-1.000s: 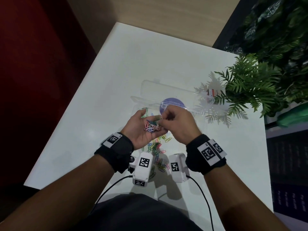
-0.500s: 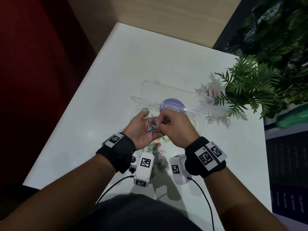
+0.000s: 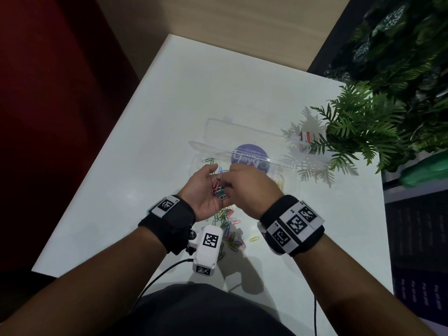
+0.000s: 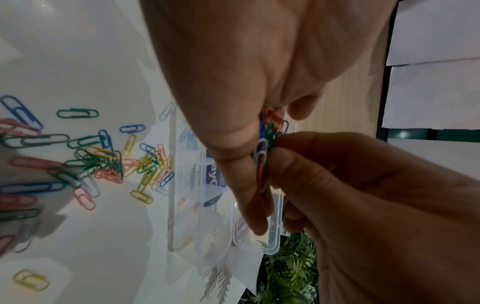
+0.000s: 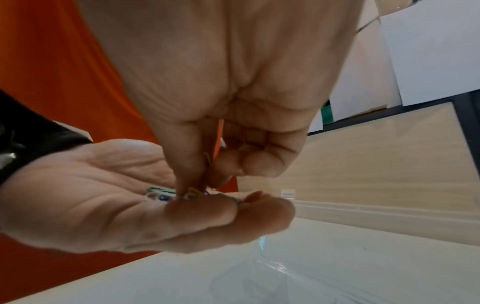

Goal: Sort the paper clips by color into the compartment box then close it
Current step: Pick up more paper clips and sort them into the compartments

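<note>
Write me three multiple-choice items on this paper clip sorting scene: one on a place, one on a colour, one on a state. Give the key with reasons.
1. Where does the loose pile of paper clips lie?
A. On the white table, nearer the person than the compartment box
B. On the box's lid
C. Under the plant

2. What colour are the clips in the box's leftmost compartment?
A. Yellow
B. Green
C. White

3. How is the box's lid?
A. Shut
B. Open, tipped back
C. Taken off

Key: 1 A, the head view shows the pile between the wrists, short of the box. 2 B, green clips lie at its left end. 3 B, the clear lid stands back behind the compartments.
</note>
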